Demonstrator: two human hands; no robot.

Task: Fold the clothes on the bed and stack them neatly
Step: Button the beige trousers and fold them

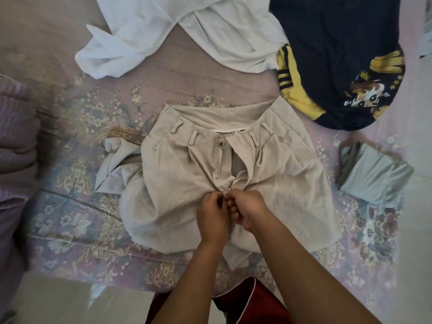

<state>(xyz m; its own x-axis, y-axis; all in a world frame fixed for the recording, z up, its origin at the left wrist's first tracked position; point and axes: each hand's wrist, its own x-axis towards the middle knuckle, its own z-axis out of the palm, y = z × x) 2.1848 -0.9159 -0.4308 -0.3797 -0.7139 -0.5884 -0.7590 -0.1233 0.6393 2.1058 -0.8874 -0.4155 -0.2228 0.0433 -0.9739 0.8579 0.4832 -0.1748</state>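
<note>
A pair of beige trousers (287,174) lies front-up on the flowered bed cover (77,206), waistband away from me, its fly open below a tan button (221,141). My left hand (213,216) and my right hand (247,212) meet at the bottom of the fly. Both pinch the cloth beside the small zipper pull (228,189). A white shirt (187,26) lies crumpled at the back. To its right sits a navy and yellow printed garment (336,50).
A folded pale grey-green garment (374,176) rests at the right edge of the bed. A striped purple quilt (16,141) is bunched at the left. The bed's near edge runs just in front of my red shorts (252,307). Pale floor shows on both sides.
</note>
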